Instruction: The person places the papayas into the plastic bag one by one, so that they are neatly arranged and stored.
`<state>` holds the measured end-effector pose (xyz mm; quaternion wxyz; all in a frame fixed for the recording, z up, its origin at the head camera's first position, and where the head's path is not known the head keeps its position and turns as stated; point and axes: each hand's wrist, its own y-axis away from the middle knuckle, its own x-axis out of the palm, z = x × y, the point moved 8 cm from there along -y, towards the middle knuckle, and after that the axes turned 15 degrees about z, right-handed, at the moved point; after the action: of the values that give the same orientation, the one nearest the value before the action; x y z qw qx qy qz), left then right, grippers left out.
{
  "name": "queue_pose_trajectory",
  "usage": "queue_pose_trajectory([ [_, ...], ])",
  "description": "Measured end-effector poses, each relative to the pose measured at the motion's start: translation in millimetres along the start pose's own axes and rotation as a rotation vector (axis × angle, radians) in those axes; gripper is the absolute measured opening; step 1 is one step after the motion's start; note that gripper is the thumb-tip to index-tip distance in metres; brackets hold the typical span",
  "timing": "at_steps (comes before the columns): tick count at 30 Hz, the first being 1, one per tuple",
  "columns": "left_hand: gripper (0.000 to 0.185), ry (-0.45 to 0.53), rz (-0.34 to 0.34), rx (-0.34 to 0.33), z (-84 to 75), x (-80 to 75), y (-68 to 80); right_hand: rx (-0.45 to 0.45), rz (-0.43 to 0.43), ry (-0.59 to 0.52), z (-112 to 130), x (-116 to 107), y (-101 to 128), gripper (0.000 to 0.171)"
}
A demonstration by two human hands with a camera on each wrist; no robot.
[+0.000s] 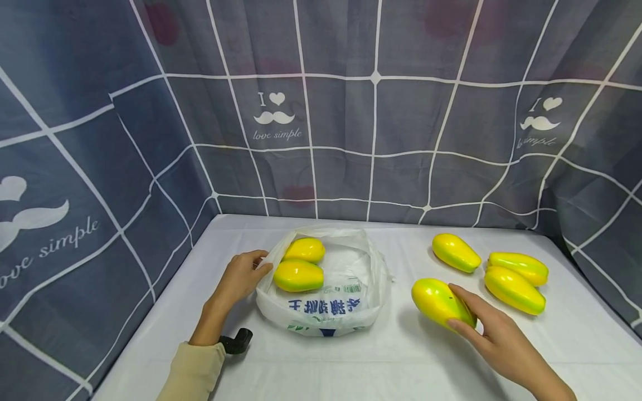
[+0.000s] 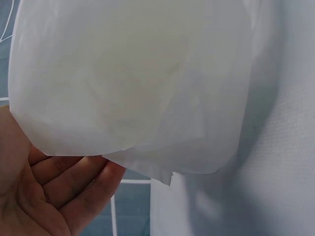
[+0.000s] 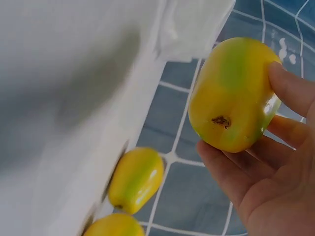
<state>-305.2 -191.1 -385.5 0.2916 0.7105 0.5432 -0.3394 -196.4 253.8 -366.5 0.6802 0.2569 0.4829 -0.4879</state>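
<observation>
Mango (image 1: 441,301) in right hand (image 1: 501,334), seemingly gripped

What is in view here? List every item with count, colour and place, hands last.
papayas in bag: 2, yellow-green, inside the open plastic bag
plastic bag: 1, white with blue print, middle of the table, mouth open
held papaya: 1, yellow-green, on the table right of the bag
loose papayas: 3, yellow-green, far right of the table
table: 1, white cover
backdrop cloth: 1, grey-blue with white grid, behind and at both sides
left hand: 1, holds the bag's left rim
right hand: 1, grips the held papaya
</observation>
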Motion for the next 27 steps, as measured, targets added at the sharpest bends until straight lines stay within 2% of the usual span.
queue_pose_trajectory([
  [4,0.04,-0.003,0.001,-0.002,-0.1,-0.9,-0.3,-0.074,-0.023,-0.005,13,2,-1,0.06],
  [11,0.04,-0.009,0.013,-0.013,0.3,0.3,-1.5,-0.139,-0.032,-0.002,28,4,-8,0.061],
  [27,0.04,-0.014,0.016,-0.019,0.8,-0.6,-1.3,-0.202,-0.015,-0.089,49,8,-32,0.061],
])
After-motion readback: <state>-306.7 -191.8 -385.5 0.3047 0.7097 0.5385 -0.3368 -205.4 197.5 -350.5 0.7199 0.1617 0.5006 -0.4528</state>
